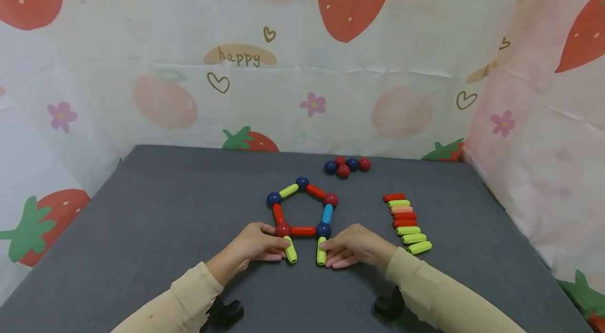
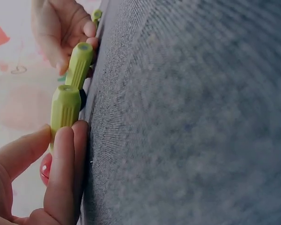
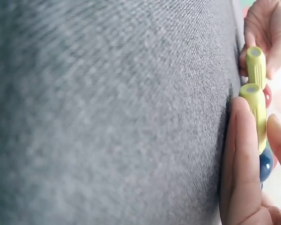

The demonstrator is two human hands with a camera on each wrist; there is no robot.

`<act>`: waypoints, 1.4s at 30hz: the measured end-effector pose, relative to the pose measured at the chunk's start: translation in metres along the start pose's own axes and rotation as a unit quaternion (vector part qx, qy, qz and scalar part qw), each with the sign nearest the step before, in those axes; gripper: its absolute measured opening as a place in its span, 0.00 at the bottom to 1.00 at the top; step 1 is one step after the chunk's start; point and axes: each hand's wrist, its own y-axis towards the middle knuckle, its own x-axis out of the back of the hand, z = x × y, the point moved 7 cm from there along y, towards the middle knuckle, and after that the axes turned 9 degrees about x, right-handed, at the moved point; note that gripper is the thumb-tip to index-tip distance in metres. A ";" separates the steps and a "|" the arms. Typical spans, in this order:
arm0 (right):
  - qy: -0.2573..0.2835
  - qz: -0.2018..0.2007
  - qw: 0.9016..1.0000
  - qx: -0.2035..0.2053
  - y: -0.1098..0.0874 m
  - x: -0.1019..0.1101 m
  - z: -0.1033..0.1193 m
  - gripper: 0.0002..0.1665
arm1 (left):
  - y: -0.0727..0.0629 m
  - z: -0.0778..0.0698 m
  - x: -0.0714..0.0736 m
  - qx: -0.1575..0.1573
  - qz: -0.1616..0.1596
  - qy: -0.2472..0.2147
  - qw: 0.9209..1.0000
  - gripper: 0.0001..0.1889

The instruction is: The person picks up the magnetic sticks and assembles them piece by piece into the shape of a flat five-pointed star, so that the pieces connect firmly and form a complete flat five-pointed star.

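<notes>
A pentagon of rods and balls lies on the dark cloth, with a red ball [image 1: 283,230] at its near left corner and a dark blue ball [image 1: 323,230] at its near right. From each of these corners a yellow-green rod points toward me. My left hand [image 1: 260,242] pinches the left rod [image 2: 65,107] between thumb and fingers. The right rod [image 3: 255,112] lies between the thumb and fingers of my right hand [image 1: 356,247]. A red rod [image 1: 303,231] joins the two near balls; a blue rod [image 1: 327,213] rises along the right side.
Right of the pentagon, several loose red, yellow-green and salmon rods [image 1: 405,216] form a column. Behind it sits a cluster of several red and dark blue balls [image 1: 343,171]. A strawberry-patterned curtain [image 1: 293,86] stands behind the grey table [image 1: 142,207].
</notes>
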 end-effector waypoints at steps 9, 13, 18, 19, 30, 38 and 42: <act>0.039 0.010 0.999 0.012 -0.001 -0.010 0.004 0.11 | 0.002 0.001 0.000 0.000 -0.019 0.020 1.000 0.28; 0.055 0.017 0.998 0.016 -0.002 -0.011 0.004 0.12 | 0.004 -0.001 -0.001 -0.001 -0.022 0.035 0.999 0.27; 0.056 0.021 0.998 0.015 -0.001 -0.011 0.003 0.11 | 0.004 -0.001 -0.001 -0.007 -0.028 0.044 0.999 0.27; 0.056 0.021 0.998 0.015 -0.001 -0.011 0.003 0.11 | 0.004 -0.002 -0.001 -0.008 -0.029 0.044 0.999 0.27; 0.055 0.022 0.998 0.009 0.002 -0.010 0.001 0.10 | 0.007 -0.003 -0.004 -0.005 -0.030 0.032 0.999 0.30; 0.012 -0.025 0.999 0.025 0.003 0.005 0.006 0.16 | 0.006 -0.015 0.009 -0.007 -0.013 0.066 0.998 0.24; 0.000 -0.068 0.996 0.051 0.003 0.021 0.012 0.21 | 0.007 -0.023 0.021 -0.023 -0.017 0.067 0.997 0.17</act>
